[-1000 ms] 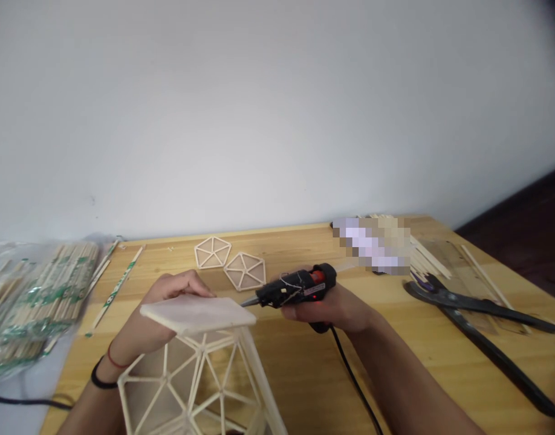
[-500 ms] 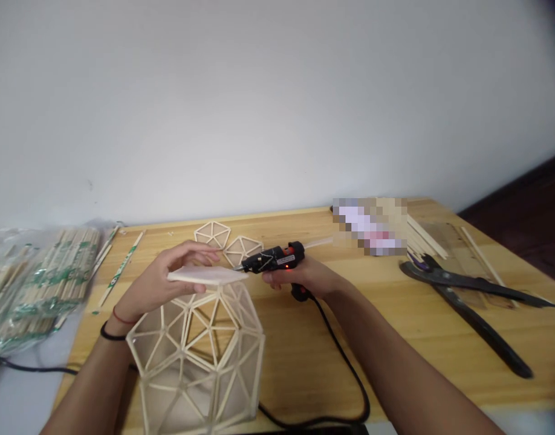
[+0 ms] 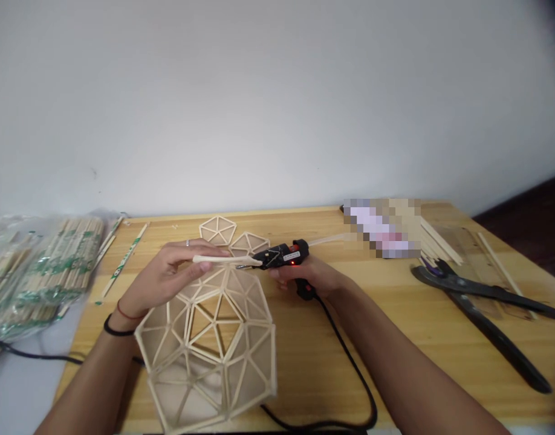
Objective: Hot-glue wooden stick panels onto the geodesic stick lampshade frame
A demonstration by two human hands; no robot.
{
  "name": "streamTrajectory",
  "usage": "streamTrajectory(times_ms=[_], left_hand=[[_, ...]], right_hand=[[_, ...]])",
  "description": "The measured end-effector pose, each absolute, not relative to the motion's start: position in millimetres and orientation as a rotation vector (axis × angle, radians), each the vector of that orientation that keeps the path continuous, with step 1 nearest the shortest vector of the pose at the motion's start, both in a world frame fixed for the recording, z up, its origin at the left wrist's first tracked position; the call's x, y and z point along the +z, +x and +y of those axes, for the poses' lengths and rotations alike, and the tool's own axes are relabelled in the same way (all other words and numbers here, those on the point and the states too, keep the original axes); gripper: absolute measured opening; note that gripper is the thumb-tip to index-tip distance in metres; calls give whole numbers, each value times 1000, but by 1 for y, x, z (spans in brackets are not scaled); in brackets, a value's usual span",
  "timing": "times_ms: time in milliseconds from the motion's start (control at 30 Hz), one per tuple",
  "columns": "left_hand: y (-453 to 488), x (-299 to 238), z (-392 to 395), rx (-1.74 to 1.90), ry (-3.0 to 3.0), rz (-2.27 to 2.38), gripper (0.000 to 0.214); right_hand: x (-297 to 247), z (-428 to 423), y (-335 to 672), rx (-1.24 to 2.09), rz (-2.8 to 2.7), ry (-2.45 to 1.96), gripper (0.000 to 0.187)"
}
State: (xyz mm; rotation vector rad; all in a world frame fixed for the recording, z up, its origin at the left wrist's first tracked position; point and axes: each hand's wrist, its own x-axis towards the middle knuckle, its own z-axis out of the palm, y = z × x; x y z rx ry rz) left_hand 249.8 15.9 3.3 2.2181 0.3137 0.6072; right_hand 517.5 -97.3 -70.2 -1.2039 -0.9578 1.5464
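A dome-shaped lattice of pale wooden sticks [image 3: 209, 344] stands on the wooden table [image 3: 418, 326] in front of me. My left hand [image 3: 168, 275] pinches a flat pale panel [image 3: 223, 260] seen edge-on just above the top of the lattice. My right hand [image 3: 309, 277] grips a black hot glue gun [image 3: 280, 256] with a red light lit; its nozzle points left and touches the panel's right end. The gun's black cord [image 3: 350, 374] loops toward the table's front edge.
Two small stick pentagons [image 3: 234, 237] lie behind the lattice. Packets of wrapped sticks [image 3: 37, 272] are heaped at the left. Large black shears [image 3: 481, 308], loose sticks [image 3: 441, 241] and a blurred patch sit at the right. A white wall rises behind the table.
The view has tilted down, showing more of the lattice. The panel has turned from flat-on to edge-on in my left hand. The glue gun has moved left until its nozzle meets the panel.
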Motion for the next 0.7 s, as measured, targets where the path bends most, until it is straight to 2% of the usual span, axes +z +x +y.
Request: streamTrajectory(times_ms=[700], left_hand=[[248,-3,19,572,2206,327,28]], right_hand=[[-70,-97,524,1602,-1000,-1115,33]])
